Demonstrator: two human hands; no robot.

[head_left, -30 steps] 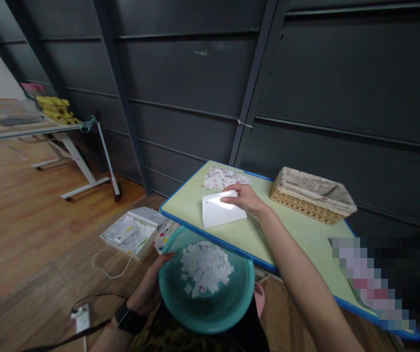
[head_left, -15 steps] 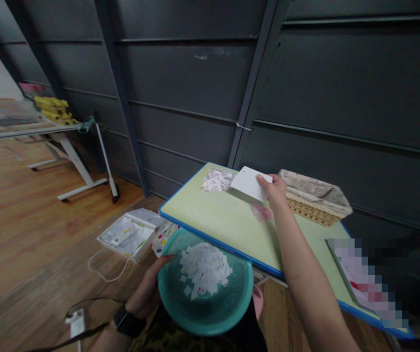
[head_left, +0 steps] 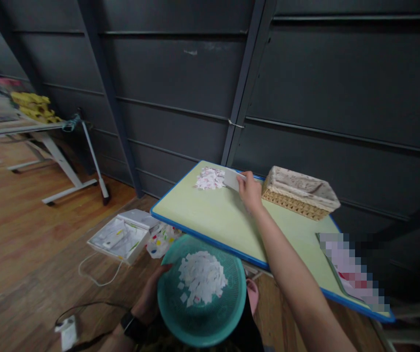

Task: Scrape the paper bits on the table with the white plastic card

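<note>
My left hand grips the rim of a teal plastic colander, its thumb over the edge. A heap of small white paper scraps lies in the colander, which is close to my lap below the table edge. Over the yellow-green table, my right hand is closed on a flat white card. The card stands tilted, its left edge at a second pile of paper scraps near the table's far left corner. Whether card and scraps touch is hard to tell.
A cloth-lined wicker basket sits at the table's back edge. To the right lies a partly pixelated flat item. On the floor at left are an open white box, a patterned bag and a power strip. A dark panelled wall stands behind.
My right hand has moved left and lowered the card, tilting it from nearly flat to steep beside the pile. My left hand still holds the colander. The view has shifted slightly right.
</note>
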